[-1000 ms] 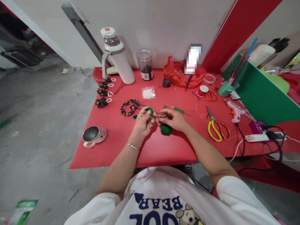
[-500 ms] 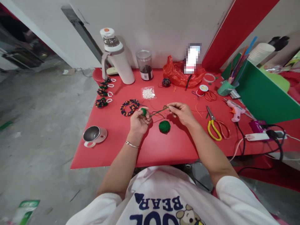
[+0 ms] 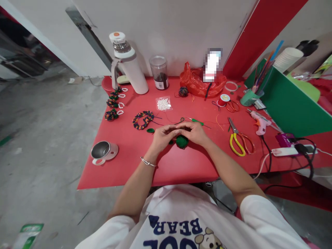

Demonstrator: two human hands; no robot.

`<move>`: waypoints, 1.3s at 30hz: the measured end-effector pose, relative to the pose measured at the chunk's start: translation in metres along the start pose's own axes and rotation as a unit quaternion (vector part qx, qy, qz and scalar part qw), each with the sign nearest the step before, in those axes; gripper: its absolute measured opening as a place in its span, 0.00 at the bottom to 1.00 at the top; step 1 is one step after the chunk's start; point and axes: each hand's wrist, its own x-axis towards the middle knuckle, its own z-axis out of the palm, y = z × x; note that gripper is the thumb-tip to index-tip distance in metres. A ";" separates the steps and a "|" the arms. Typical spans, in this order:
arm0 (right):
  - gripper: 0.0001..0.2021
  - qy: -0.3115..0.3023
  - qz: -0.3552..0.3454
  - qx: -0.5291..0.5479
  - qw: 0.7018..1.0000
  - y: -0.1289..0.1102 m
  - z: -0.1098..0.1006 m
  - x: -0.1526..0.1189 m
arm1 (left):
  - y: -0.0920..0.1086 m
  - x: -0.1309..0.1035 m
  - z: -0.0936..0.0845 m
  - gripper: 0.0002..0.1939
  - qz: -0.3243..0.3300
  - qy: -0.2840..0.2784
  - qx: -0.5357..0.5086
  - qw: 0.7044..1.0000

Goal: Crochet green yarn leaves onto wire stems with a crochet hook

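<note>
Near the table's middle my left hand [image 3: 165,136] and my right hand [image 3: 195,133] meet, fingertips pressed together. Both are closed, and whatever lies between the fingers is hidden by them. Just below the fingertips sits a ball of green yarn [image 3: 182,141], partly covered by my right hand. A small dark green piece [image 3: 170,142] shows beside the ball, under my left hand. Left of that hand lies a green leaf-shaped piece [image 3: 150,130]. Beyond my right hand rests a crochet hook with a green handle [image 3: 197,121].
A multicoloured crocheted loop [image 3: 142,120], a bag of white beads [image 3: 163,103] and a steel-lined mug [image 3: 104,151] are to the left. To the right lie scissors [image 3: 236,138], a pink glue gun [image 3: 260,121] and a power strip [image 3: 287,151]. A tall flask [image 3: 133,71] stands behind.
My hands have come together over the yarn ball. Before, they were apart, with a green crocheted piece at my left hand and a taut green strand running to my right.
</note>
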 end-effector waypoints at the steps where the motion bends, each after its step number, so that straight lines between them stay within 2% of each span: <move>1: 0.08 0.003 0.002 -0.002 1.000 0.001 0.000 0.000 | -0.002 0.001 0.000 0.18 -0.009 -0.002 -0.001 1.000; 5: 0.11 0.025 0.018 0.010 0.999 0.000 -0.006 0.001 | -0.007 0.004 -0.002 0.11 0.029 0.018 0.040 0.999; 7: 0.13 0.008 0.034 -0.010 0.999 -0.002 -0.014 0.001 | -0.009 0.005 -0.001 0.09 0.044 0.052 0.048 0.997; 10: 0.20 -0.126 0.024 -0.100 0.987 -0.009 -0.026 -0.001 | -0.010 0.006 0.002 0.13 0.023 0.092 -0.007 0.995; 13: 0.28 -0.201 -0.022 -0.206 0.957 -0.014 -0.030 -0.004 | -0.009 0.005 0.005 0.17 -0.004 0.088 -0.080 0.993; 16: 0.25 -0.255 -0.043 -0.220 0.941 -0.018 -0.029 -0.006 | -0.007 0.005 0.005 0.19 -0.020 0.099 -0.122 0.987; 17: 0.24 -0.256 -0.045 -0.218 0.941 -0.018 -0.030 -0.005 | -0.006 0.005 0.005 0.19 -0.025 0.103 -0.130 0.986; 19: 0.22 -0.202 -0.037 -0.224 0.953 -0.017 -0.036 0.000 | -0.005 0.005 0.004 0.20 -0.033 0.106 -0.139 0.984; 21: 0.21 -0.058 -0.005 -0.254 0.965 -0.013 -0.048 0.009 | -0.005 0.006 0.005 0.20 -0.039 0.108 -0.144 0.983; 23: 0.21 0.078 0.019 -0.346 0.935 -0.008 -0.062 0.020 | -0.004 0.006 0.006 0.21 -0.042 0.111 -0.149 0.982; 25: 0.21 0.137 0.054 -0.408 0.901 -0.002 -0.070 0.028 | -0.004 0.006 0.007 0.21 -0.046 0.109 -0.152 0.981; 26: 0.22 0.142 0.068 -0.429 0.890 0.000 -0.071 0.031 | -0.004 0.006 0.008 0.20 -0.050 0.107 -0.153 0.981; 28: 0.22 0.127 0.045 -0.462 0.877 0.000 -0.063 0.032 | -0.004 0.006 0.008 0.20 -0.057 0.104 -0.157 0.981; 30: 0.17 0.061 0.018 -0.485 0.872 -0.002 -0.046 0.032 | -0.005 0.006 0.009 0.20 -0.051 0.099 -0.160 0.981; 32: 0.13 -0.024 0.029 -0.513 0.857 -0.007 -0.028 0.033 | -0.006 0.007 0.008 0.21 -0.036 0.093 -0.162 0.982; 33: 0.13 -0.046 0.039 -0.529 0.847 -0.010 -0.020 0.035 | -0.007 0.007 0.008 0.21 -0.029 0.090 -0.164 0.982; 36: 0.14 -0.075 0.072 -0.563 0.820 -0.018 -0.008 0.046 | -0.007 0.008 0.006 0.21 -0.020 0.088 -0.178 0.980; 39: 0.14 -0.086 0.078 -0.566 0.816 -0.024 -0.010 0.053 | -0.005 0.010 0.003 0.18 -0.031 0.096 -0.197 0.975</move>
